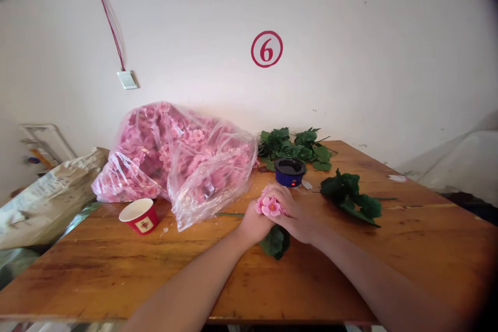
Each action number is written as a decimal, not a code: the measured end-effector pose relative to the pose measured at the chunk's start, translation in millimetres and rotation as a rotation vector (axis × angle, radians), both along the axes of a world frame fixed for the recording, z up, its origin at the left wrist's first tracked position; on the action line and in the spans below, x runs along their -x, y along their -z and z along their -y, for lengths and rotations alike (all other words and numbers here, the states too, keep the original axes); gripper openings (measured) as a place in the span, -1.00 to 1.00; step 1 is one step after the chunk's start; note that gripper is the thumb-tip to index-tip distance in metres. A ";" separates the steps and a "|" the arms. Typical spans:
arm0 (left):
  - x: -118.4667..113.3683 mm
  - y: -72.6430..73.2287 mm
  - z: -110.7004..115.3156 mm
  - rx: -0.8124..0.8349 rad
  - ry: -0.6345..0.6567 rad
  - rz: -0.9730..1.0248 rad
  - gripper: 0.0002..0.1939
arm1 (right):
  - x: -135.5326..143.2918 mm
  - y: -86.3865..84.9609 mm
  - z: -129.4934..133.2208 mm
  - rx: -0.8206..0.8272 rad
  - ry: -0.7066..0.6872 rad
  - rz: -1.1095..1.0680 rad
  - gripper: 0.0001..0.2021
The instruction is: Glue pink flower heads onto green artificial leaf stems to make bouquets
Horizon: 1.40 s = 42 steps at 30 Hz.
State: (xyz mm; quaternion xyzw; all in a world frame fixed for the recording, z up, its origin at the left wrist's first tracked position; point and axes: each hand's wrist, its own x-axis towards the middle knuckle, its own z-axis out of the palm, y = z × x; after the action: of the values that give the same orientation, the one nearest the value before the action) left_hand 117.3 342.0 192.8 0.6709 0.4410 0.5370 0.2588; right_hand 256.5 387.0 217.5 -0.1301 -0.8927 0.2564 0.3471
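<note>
Over the middle of the wooden table, my left hand (pixel 254 224) and my right hand (pixel 292 218) are pressed together, fingers closed. Pink artificial flowers (pixel 271 206) show on top between them. Below the hands hangs a bunch of green artificial leaves (pixel 275 243), and a green stem (pixel 231 214) sticks out to the left from my left hand. How the fingers grip the flower and stem is mostly hidden. Just beyond my right hand stands a small blue pot (pixel 290 180) with a dark inside and a lit red light.
A big clear bag of pink flowers (pixel 155 150) fills the back left of the table (pixel 155 280). In front of it is a red paper cup (pixel 143 222). Green leaf sprays (pixel 299 145) lie behind the pot, and another leaf spray (pixel 352 197) lies to the right.
</note>
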 end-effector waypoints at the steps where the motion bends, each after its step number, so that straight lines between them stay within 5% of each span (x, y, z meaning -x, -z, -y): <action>1: 1.3 0.5 -1.1 -0.005 0.002 -0.008 -0.83 | -2.9 -2.6 0.2 -0.031 0.000 0.037 -0.73; 4: 3.5 -0.6 -1.9 0.029 0.001 0.018 -0.80 | -9.8 -6.7 -2.4 -0.039 -0.007 0.055 -0.65; 8: 2.4 -7.6 0.6 0.138 -0.005 0.067 -0.81 | -13.5 -6.8 -11.4 0.204 -0.007 -0.075 -0.55; 15: 3.8 -10.4 -3.7 0.064 0.084 -0.090 -0.68 | -10.9 -8.6 -18.6 0.519 -0.098 -0.247 -0.81; 22: 5.9 5.9 -7.3 0.020 0.058 -0.222 -0.87 | -7.4 -3.2 -15.0 0.195 0.123 -0.097 -0.83; 28: 6.3 13.2 -9.4 -0.045 -0.001 -0.252 -0.79 | -1.7 -1.3 -12.3 -0.081 0.068 -0.034 -0.76; 35: 8.9 13.3 -12.1 0.017 -0.050 -0.239 -0.82 | -5.4 -9.6 -1.8 -0.090 -0.034 0.045 -0.81; 42: 7.1 14.6 -19.2 0.025 -0.085 -0.241 -0.80 | 3.9 2.6 1.2 -0.025 0.125 -0.141 -0.91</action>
State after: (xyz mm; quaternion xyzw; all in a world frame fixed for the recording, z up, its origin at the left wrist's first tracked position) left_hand 110.2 361.2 178.2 0.7081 0.5034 0.4574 0.1893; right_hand 252.6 385.8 214.9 -0.1627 -0.8593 0.2316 0.4261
